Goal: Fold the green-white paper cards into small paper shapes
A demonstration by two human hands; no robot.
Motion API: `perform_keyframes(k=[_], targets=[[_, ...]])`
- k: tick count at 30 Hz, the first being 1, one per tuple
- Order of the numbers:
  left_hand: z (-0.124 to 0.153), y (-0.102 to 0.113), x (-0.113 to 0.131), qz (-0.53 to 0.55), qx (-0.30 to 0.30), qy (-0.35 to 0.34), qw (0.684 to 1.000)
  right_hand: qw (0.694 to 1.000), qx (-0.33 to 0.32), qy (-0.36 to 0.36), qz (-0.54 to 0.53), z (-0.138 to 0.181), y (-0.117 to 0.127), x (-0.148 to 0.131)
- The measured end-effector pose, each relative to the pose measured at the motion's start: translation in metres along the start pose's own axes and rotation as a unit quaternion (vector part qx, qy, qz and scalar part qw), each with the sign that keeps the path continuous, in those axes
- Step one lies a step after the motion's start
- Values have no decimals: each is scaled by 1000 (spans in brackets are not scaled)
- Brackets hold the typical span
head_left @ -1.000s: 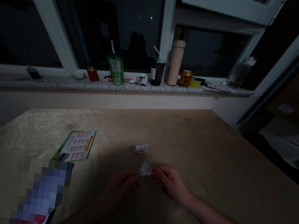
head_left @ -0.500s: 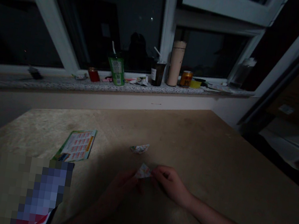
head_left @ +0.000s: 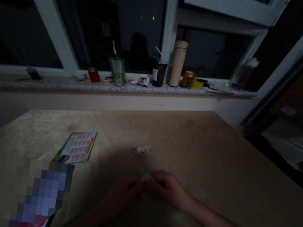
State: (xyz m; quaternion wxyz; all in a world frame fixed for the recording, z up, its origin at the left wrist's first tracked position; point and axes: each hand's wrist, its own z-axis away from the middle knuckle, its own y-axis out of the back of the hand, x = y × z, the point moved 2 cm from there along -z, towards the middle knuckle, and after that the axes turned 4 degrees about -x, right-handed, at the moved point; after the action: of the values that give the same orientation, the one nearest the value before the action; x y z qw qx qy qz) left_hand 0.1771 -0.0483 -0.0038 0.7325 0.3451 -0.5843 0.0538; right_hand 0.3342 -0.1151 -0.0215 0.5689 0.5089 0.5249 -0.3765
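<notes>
Between my two hands, above the near part of the table, is a small folded piece of printed paper [head_left: 147,176]. My left hand [head_left: 125,191] pinches its left side, in deep shadow. On the right, my right hand [head_left: 170,190] has its thumb and fingers closed on the other side. The fingers cover most of the paper, so only its pointed top shows. Just beyond lies a second folded paper piece [head_left: 140,150], shaped like a little boat, resting on the table and touched by neither hand.
On the tan table [head_left: 217,169], a printed sheet with a green edge [head_left: 78,147] lies left, near a blurred-out item [head_left: 45,192]. Along the windowsill stand a green cup [head_left: 117,71], a dark cup with straw [head_left: 159,73], a pink bottle [head_left: 178,64] and an orange can [head_left: 187,79].
My hands have drawn closer together around the folded paper. The fingers now cover more of it, and less of its printed face shows. The boat-shaped piece stays put.
</notes>
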Motion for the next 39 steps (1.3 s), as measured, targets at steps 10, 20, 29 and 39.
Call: perform_keyframes(k=[10,20,29,39], targets=[[-2,0,-2,3,27,14,1000,999,44,16,-27,0,-1,-7],[-2,3,1,1,43,21,999,996,85,-2,0,-2,2,-1],[-2,5,0,17,68,33,997,994,111,3,17,-3,3,3],[-1,-1,-9,98,49,47,993,995,97,-4,-15,-2,2,-2]])
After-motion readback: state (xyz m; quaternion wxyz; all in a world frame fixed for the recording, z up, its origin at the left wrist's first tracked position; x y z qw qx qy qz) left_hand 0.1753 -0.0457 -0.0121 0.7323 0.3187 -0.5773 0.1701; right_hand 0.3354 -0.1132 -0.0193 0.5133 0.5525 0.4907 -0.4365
